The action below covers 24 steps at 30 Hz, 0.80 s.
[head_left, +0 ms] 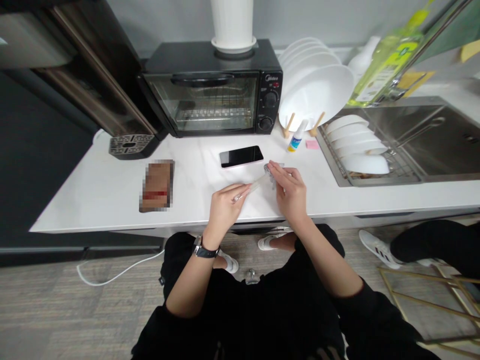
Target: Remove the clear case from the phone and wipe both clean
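Observation:
Over the counter, my left hand [228,202] has its fingers closed on one end of a thin, clear, strip-like thing [258,183]. The fingers of my right hand [290,192] are pressed together at its other end, where greyish, shiny parts show. Its exact kind is too small to make out. A small silvery bit shows at my left fingers; I cannot tell what it is. Just beyond my hands, a phone with a black screen [242,156] lies flat. Farther right, a small spray bottle [297,137] with a blue and yellow label stands near a pink pad [311,144].
A toaster oven [213,100] stands at the back, with a white pot [233,25] on top. White plates [315,95] lean in a rack beside the sink [442,145]. A blurred-out brown item [156,185] lies at left. Another person's leg [431,247] is at right.

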Motion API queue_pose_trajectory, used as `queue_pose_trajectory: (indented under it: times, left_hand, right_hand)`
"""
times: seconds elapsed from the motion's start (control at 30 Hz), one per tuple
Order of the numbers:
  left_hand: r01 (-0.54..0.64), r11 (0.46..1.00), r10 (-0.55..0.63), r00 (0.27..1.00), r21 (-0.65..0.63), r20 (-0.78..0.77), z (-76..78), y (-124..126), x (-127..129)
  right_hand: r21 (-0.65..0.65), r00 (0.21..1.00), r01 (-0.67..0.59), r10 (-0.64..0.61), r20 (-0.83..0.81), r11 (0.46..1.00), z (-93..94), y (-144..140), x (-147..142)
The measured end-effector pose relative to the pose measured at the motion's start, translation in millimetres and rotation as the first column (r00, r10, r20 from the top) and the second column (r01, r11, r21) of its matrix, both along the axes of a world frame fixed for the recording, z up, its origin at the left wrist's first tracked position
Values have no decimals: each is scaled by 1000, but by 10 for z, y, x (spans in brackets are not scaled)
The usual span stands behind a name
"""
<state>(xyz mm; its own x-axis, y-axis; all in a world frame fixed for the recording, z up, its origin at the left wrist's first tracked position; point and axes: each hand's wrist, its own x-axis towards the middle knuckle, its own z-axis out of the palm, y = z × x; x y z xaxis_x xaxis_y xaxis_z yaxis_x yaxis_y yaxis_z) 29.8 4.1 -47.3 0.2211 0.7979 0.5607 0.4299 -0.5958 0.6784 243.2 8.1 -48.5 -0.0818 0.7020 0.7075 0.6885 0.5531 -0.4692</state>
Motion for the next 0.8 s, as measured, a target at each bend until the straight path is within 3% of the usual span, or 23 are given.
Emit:
queue_pose_trajectory:
  times: [0.17,0.33,0.53,0.8]
  left_hand:
    - [-39,998,42,996,49,-74,-5,11,-14]
    - [-87,991,96,991,99,-88,-40,11,-30]
    - [-34,995,43,993,89,-108,-22,7,-31]
    - [14,999,-12,998,42,-55,-36,3,-16]
  right_hand:
    - [-34,985,-174,174,6,984,-41,-285,-443]
    - [12,974,-224,224,-11,974,-93,-494,-700]
    - [8,969,-243,243,36,970,-88,-324,-432]
    - [-56,995,21,-27,-93,998,-4,32,13]
